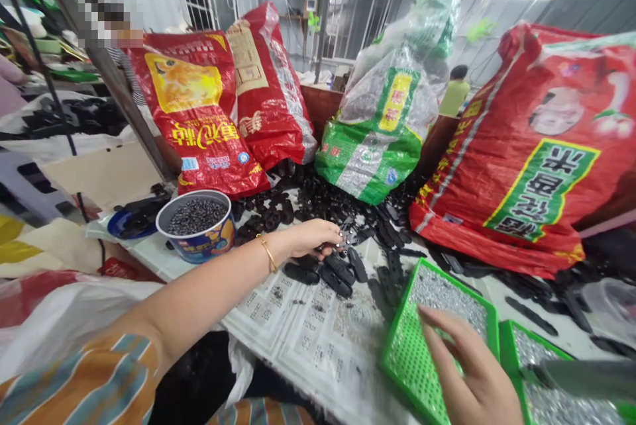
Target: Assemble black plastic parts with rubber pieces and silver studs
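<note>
My left hand (315, 238) is closed on a small black plastic piece with silver metal spots (346, 237), held just above the table. Several elongated black plastic pieces (336, 278) lie directly below and beside it. My right hand (472, 372) is over a green perforated tray (415, 345) heaped at its far end with small silver metal parts (450, 296). Its thumb and forefinger meet at their tips in a pinch; whatever is between them is too small to see. A blurred grey cylindrical tool (581, 377) extends in from the right, beside this hand.
A tub (209, 243) of small black parts and a blue bowl (132, 223) stand left. Red sacks (199, 114) and a green-white sack (377, 134) line the back; a large red sack (531, 147) stands right. A second green tray (517, 335) holds silver parts.
</note>
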The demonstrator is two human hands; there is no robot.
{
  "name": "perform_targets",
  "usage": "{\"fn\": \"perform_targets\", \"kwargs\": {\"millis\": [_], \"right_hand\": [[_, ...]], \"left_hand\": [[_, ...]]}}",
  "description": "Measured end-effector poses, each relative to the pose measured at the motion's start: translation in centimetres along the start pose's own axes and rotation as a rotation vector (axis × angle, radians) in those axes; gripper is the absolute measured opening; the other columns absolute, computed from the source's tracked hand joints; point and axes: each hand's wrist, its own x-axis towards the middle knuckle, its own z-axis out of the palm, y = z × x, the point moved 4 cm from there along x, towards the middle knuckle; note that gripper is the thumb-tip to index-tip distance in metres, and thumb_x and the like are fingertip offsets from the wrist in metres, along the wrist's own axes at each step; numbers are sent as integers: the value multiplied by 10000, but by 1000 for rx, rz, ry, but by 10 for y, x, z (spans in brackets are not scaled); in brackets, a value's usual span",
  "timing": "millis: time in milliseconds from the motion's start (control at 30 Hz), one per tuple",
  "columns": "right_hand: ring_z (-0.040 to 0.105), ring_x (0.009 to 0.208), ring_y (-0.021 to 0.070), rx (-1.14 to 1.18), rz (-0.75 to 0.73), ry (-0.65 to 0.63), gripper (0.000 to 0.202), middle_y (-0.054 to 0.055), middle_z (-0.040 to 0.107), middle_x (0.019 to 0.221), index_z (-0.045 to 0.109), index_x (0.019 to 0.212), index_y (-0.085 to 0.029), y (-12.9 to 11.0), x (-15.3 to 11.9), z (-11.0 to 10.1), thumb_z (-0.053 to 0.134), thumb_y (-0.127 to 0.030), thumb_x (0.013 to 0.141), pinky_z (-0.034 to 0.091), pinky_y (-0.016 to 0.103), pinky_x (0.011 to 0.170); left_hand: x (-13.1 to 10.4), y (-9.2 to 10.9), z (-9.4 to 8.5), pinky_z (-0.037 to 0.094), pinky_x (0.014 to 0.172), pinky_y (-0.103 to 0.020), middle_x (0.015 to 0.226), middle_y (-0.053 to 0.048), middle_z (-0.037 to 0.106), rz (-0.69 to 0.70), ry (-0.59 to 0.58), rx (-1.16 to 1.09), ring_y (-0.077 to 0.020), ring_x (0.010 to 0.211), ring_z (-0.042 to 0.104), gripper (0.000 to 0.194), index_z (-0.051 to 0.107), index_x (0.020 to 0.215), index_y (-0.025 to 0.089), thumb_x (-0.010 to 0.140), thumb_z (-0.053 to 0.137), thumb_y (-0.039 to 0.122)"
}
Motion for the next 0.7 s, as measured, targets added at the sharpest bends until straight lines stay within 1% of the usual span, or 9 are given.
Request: {"fn": "perform_targets", "kwargs": {"millis": [67,133,233,300,400,467,533,600,700], "right_hand": [[548,1107,263,-97,-182,-130,399,89,547,1229,513,1217,-261,-22,16,18,512,-314,822,493,459,902],[430,1234,278,-155,-303,-301,508,101,458,1332,421,1309,-256,-36,24,39,531,-273,813,421,482,980],[541,1087,246,-120,-333,-539,418,91,567,1180,499,1215,-241,-43,21,62,565,-263,803,484,411,891],[606,904,210,-74,-252,-581,294,76,623,1004,560,1088,-218,-40,14,68,578,-280,802,521,350,763],[618,804,192,-19,-53,-452,224,67,638,898,574,990,-195,-34,4,74,591,-302,794,512,323,700],[622,754,188,18,96,-361,237,64,652,866,578,963,-187,-33,-5,82,604,-335,780,508,316,673],[626,713,187,67,192,-331,263,60,668,841,591,945,-186,-37,-11,92,622,-367,757,506,311,647],[635,730,186,154,186,-378,310,65,684,887,602,998,-191,-41,-13,102,625,-375,750,505,305,662],[637,765,173,210,95,-475,243,56,697,890,651,956,-214,-36,4,105,547,-378,809,488,282,694]], "left_hand": [[-18,-8,18,345,431,-202,609,11,535,-37,-126,-23,-65,429,382,138,499,651,173,698,499,303],[-35,-13,32,324,427,-207,540,19,520,-51,-252,17,-72,416,391,125,538,619,168,684,538,274],[-53,-20,42,334,460,-218,504,35,496,-58,-305,70,-88,441,427,127,601,677,170,709,559,285],[-60,-26,40,388,544,-231,635,15,573,-59,-107,5,-105,547,496,181,623,792,171,689,621,319],[-71,-39,44,426,719,-258,980,-44,610,-49,278,-312,-139,817,558,411,567,1023,190,662,689,343],[-75,-50,63,433,755,-274,1041,-63,588,-100,294,-673,-148,888,562,436,522,1074,192,693,673,341],[-76,-58,82,441,742,-268,953,-61,604,-132,273,-985,-143,849,574,350,542,987,161,699,670,315],[-77,-65,88,444,690,-249,855,-47,613,-106,400,-1141,-134,776,579,265,555,876,144,683,676,278],[-78,-74,81,447,617,-249,785,-37,617,-77,579,-1179,-142,703,594,194,531,797,152,684,653,251]]}}
